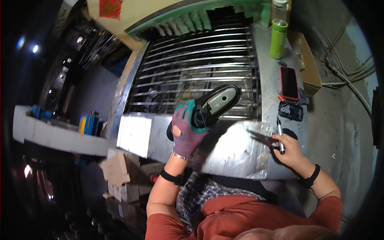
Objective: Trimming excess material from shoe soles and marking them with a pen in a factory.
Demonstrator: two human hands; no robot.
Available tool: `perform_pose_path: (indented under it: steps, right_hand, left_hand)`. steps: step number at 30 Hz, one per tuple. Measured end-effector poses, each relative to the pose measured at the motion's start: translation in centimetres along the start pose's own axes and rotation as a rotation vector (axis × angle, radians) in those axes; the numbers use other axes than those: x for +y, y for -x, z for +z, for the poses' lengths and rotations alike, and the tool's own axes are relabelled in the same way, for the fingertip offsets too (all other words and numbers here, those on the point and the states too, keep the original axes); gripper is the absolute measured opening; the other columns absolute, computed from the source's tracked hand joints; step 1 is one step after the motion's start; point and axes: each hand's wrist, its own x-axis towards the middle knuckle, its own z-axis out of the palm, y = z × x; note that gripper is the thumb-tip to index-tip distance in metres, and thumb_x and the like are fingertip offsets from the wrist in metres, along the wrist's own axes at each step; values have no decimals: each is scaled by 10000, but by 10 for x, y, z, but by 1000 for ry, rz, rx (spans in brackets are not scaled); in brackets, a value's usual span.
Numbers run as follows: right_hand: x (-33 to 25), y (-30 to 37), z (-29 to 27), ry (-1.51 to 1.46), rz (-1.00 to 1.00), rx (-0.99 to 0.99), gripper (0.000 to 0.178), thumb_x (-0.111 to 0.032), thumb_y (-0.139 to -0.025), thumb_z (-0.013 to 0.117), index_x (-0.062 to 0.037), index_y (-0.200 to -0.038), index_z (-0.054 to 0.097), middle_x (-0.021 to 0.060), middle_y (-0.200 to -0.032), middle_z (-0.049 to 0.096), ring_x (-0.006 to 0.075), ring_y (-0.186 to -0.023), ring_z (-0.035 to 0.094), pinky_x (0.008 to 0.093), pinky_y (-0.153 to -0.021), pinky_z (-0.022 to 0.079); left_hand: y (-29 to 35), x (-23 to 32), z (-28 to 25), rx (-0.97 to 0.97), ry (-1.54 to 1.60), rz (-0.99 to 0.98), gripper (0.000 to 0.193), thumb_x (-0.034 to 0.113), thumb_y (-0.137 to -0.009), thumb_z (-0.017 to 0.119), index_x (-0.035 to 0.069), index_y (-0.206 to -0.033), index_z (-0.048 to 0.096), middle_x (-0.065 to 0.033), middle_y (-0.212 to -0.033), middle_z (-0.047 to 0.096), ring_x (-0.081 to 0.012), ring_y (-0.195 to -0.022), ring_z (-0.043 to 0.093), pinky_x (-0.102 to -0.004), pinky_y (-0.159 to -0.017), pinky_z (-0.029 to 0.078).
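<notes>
A dark shoe [222, 101] with a grey-green oval face and a round dark hole in it is tilted above the metal table's front edge. My left hand [186, 132], in a purple and green glove with a torn patch, is closed around its near end. Black scissors [261, 137] are in my bare right hand [289, 150], their blades pointing left over the bright metal surface. A black and white marker pen [279, 127] runs alongside the right fingers; whether it is held too, I cannot tell.
Beyond the shoe, metal roller bars [196, 66] lead toward a green-framed opening with dark strips [180, 29]. On the table's right side are a green bottle [279, 39], a red-cased phone [289, 83] and a black tray [290, 111]. A cardboard box [308, 68] stands beyond that edge.
</notes>
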Motion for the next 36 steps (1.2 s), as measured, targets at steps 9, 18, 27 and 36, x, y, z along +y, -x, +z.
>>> perform_pose_path:
  steps: [9,18,27,36]
  right_hand:
    - [-160,9,80,-508,-87,-261,412,-98,-778,685,-66,-1182,609,138,-965,665,302,-819,650,378,-768,533]
    - [-188,58,97,-229,-395,-433,434,-180,-771,711,-119,-1191,619,116,-918,635,303,-736,651,371,-628,533]
    - [-184,77,109,-1031,271,-907,479,-65,-835,752,-69,-1269,550,0,-976,606,74,-876,570,233,-774,472]
    - [-199,89,124,-1062,440,-1197,486,-117,-864,751,-63,-1299,543,30,-1122,591,104,-1003,567,267,-871,462]
  left_hand:
    - [134,29,-82,148,-148,-49,830,210,-549,862,27,-1292,539,-156,-1268,587,-378,-1159,540,-485,-1051,413]
    - [214,46,-112,360,249,-409,778,290,-642,914,-10,-1250,532,-113,-1076,638,-249,-949,633,-376,-845,524]
    - [310,36,-102,499,2290,-1076,561,478,-997,494,33,-1335,549,-123,-1252,642,-243,-1077,647,-373,-947,529]
    - [338,51,-92,666,1957,-984,460,421,-1017,474,64,-1294,555,-103,-1146,659,-189,-949,668,-320,-799,576]
